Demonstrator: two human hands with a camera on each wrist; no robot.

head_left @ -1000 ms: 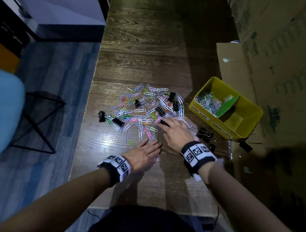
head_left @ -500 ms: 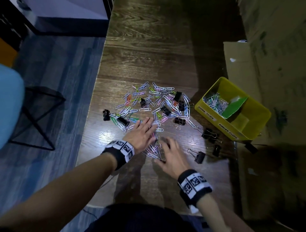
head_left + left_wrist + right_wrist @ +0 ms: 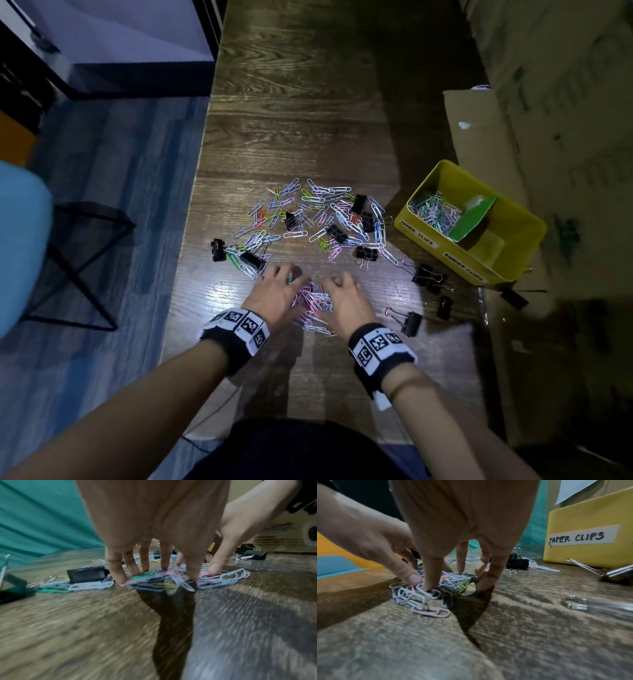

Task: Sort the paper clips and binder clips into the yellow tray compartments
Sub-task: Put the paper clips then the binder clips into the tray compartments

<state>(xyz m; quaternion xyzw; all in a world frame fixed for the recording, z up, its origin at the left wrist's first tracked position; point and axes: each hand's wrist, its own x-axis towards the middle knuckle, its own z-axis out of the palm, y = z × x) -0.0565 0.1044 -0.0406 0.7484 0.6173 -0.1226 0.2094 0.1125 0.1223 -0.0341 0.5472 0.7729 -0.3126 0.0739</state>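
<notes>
A small heap of coloured paper clips [image 3: 313, 301] [image 3: 171, 580] [image 3: 450, 582] lies near the table's front. My left hand [image 3: 291, 277] [image 3: 154, 573] presses spread fingertips onto its left side. My right hand [image 3: 337, 284] [image 3: 457, 582] claws over its right side, thumb and fingers closing round the clips. Beyond them spreads a wide scatter of paper clips [image 3: 318, 212] mixed with black binder clips [image 3: 368, 253]. The yellow tray [image 3: 424, 240] [image 3: 582, 520] stands at the right; its near-left compartment, labelled paper clips, holds a pile of clips [image 3: 435, 212] behind a green divider [image 3: 474, 219].
Loose binder clips [image 3: 428, 274] [image 3: 409, 323] lie between my right hand and the tray. Another binder clip [image 3: 253, 260] sits just left of my left hand. Cardboard boxes [image 3: 565, 102] wall the right side. The table's left edge [image 3: 191, 240] drops to the floor beside a teal chair [image 3: 20, 240].
My right hand pulled back from the far scatter, dragging paper clips toward me. Both hands have since closed in together around the heap.
</notes>
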